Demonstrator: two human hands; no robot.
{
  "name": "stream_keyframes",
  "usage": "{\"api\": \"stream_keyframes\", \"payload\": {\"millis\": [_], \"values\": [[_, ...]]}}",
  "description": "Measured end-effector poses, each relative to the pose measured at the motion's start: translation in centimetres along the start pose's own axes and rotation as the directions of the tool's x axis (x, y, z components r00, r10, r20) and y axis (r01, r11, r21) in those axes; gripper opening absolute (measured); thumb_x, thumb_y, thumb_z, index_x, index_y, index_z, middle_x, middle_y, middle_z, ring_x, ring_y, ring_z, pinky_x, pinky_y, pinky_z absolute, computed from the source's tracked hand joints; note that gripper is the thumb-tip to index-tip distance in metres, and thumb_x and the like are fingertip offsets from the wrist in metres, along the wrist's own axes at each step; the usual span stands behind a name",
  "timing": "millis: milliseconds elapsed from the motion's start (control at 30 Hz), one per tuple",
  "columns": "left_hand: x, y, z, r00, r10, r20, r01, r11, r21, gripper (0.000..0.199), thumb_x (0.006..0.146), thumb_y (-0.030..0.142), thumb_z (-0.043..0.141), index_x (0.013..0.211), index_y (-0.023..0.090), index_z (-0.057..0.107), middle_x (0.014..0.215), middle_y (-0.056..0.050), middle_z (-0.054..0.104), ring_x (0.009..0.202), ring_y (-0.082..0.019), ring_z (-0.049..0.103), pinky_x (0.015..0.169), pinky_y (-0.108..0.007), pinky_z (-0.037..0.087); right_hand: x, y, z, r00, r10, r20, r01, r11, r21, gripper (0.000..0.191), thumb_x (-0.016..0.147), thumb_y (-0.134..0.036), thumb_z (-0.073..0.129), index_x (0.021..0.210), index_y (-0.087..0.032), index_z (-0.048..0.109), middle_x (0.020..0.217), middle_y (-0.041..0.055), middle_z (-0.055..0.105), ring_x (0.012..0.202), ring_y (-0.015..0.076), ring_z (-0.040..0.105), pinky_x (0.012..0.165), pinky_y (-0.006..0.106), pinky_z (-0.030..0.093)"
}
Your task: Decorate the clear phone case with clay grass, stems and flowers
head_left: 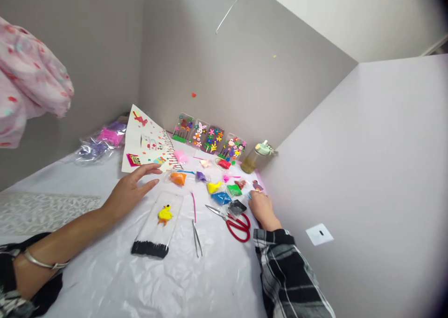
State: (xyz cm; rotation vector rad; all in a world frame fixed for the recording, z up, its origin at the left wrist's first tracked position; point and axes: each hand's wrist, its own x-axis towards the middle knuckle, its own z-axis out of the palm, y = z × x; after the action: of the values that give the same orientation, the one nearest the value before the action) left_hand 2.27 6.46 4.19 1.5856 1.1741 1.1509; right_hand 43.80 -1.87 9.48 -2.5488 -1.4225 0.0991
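Observation:
My left hand [129,188] hovers with fingers stretched apart, holding nothing, above and left of a clear phone case [152,231]. The case lies flat, bearing a yellow clay duck [165,214] and a black fringed band along its near end. On the right, my right hand [262,209] is curled near the table edge, beside a small purple-brown clay figure [257,185]. A bit of blue shows by its fingertips; what they hold is hidden. Left of this hand are a black clay packet [237,208] and red-handled scissors [238,227]. Tweezers [196,239] and a pink stick tool [193,206] rest between the hands.
Packets of orange clay [178,178], blue clay [221,197] and green clay [234,190] lie mid-table. Decorated cases [214,138] lean on the back wall near a drink bottle [254,157]. A drawing sheet [147,143] and plastic bags [101,141] stand back left.

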Motion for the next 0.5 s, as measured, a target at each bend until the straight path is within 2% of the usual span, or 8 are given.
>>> {"api": "stream_keyframes", "payload": {"millis": [67, 100, 167, 233, 267, 333, 433, 500], "values": [[-0.1, 0.0, 0.0, 1.0, 0.013, -0.02, -0.013, 1.0, -0.013, 0.078, 0.078, 0.076, 0.078, 0.138, 0.027, 0.069, 0.136, -0.011, 0.082, 0.141, -0.04, 0.069, 0.125, -0.056, 0.05, 0.0, -0.1, -0.3, 1.0, -0.003, -0.021, 0.003, 1.0, 0.027, 0.041, 0.11, -0.039, 0.079, 0.144, -0.017, 0.071, 0.147, 0.0142, 0.072, 0.125, 0.0314, 0.076, 0.105, 0.053, 0.067], [-0.3, 0.2, 0.1, 1.0, 0.015, -0.024, -0.016, 1.0, -0.017, 0.074, 0.079, 0.076, 0.078, 0.134, 0.027, 0.071, 0.13, -0.01, 0.083, 0.134, -0.038, 0.073, 0.119, -0.053, 0.055, -0.1, -0.2, -0.7, 0.999, -0.002, -0.04, 0.004, 0.998, 0.059, 0.042, 0.11, -0.039, 0.08, 0.144, -0.017, 0.071, 0.147, 0.0144, 0.072, 0.125, 0.0315, 0.076, 0.105, 0.053, 0.067], [-0.9, 0.8, 0.1, 1.0, 0.011, -0.004, -0.011, 1.0, -0.017, 0.058, 0.083, 0.074, 0.076, 0.116, 0.026, 0.075, 0.103, -0.006, 0.083, 0.106, -0.033, 0.079, 0.1, -0.046, 0.062, -0.7, -0.3, -1.6, 0.996, 0.0, -0.088, 0.014, 0.987, 0.159, 0.041, 0.11, -0.04, 0.079, 0.144, -0.018, 0.071, 0.147, 0.0138, 0.072, 0.125, 0.0313, 0.076, 0.106, 0.054, 0.066], [-1.8, 1.6, 0.5, 0.998, 0.002, 0.056, -0.001, 1.0, -0.021, 0.046, 0.09, 0.071, 0.073, 0.1, 0.026, 0.076, 0.077, 0.0, 0.075, 0.077, -0.026, 0.072, 0.082, -0.04, 0.06, -1.8, -0.8, -2.4, 0.992, -0.017, -0.125, 0.055, 0.951, 0.305, 0.037, 0.114, -0.041, 0.071, 0.143, -0.019, 0.07, 0.139, 0.0135, 0.076, 0.12, 0.0302, 0.077, 0.104, 0.052, 0.066], [-2.3, 2.1, 0.8, 0.995, 0.003, 0.095, 0.0, 0.999, -0.033, 0.044, 0.093, 0.07, 0.071, 0.097, 0.026, 0.076, 0.072, 0.001, 0.071, 0.07, -0.023, 0.069, 0.079, -0.039, 0.059, -2.6, -1.3, -2.5, 0.991, -0.042, -0.13, 0.09, 0.917, 0.388, 0.036, 0.116, -0.042, 0.064, 0.142, -0.018, 0.069, 0.13, 0.0141, 0.079, 0.115, 0.0299, 0.079, 0.102, 0.051, 0.067], [-3.4, 3.1, 1.7, 0.985, 0.016, 0.173, -0.002, 0.997, -0.08, 0.043, 0.095, 0.069, 0.07, 0.102, 0.026, 0.076, 0.077, 0.0, 0.075, 0.076, -0.024, 0.072, 0.083, -0.038, 0.059, -4.6, -2.7, -2.2, 0.985, -0.127, -0.115, 0.17, 0.815, 0.554, 0.041, 0.117, -0.047, 0.053, 0.14, -0.017, 0.068, 0.108, 0.0125, 0.082, 0.1, 0.0289, 0.082, 0.095, 0.047, 0.068], [-4.9, 4.2, 3.4, 0.962, 0.035, 0.271, 0.013, 0.985, -0.174, 0.049, 0.094, 0.068, 0.071, 0.119, 0.026, 0.074, 0.109, -0.007, 0.083, 0.108, -0.029, 0.08, 0.095, -0.04, 0.063, -8.2, -6.0, -0.2, 0.96, -0.262, -0.095, 0.244, 0.623, 0.743, 0.048, 0.108, -0.062, 0.057, 0.126, -0.02, 0.072, 0.093, 0.008, 0.081, 0.086, 0.0278, 0.081, 0.084, 0.043, 0.068], [-5.5, 4.5, 4.3, 0.942, 0.045, 0.333, 0.033, 0.973, -0.227, 0.053, 0.094, 0.067, 0.071, 0.125, 0.025, 0.071, 0.118, -0.01, 0.083, 0.11, -0.03, 0.081, 0.095, -0.041, 0.065, -10.5, -8.4, 1.3, 0.94, -0.332, -0.079, 0.25, 0.513, 0.821, 0.048, 0.103, -0.067, 0.062, 0.112, -0.022, 0.073, 0.083, 0.0058, 0.079, 0.077, 0.0266, 0.078, 0.077, 0.041, 0.067]]}}
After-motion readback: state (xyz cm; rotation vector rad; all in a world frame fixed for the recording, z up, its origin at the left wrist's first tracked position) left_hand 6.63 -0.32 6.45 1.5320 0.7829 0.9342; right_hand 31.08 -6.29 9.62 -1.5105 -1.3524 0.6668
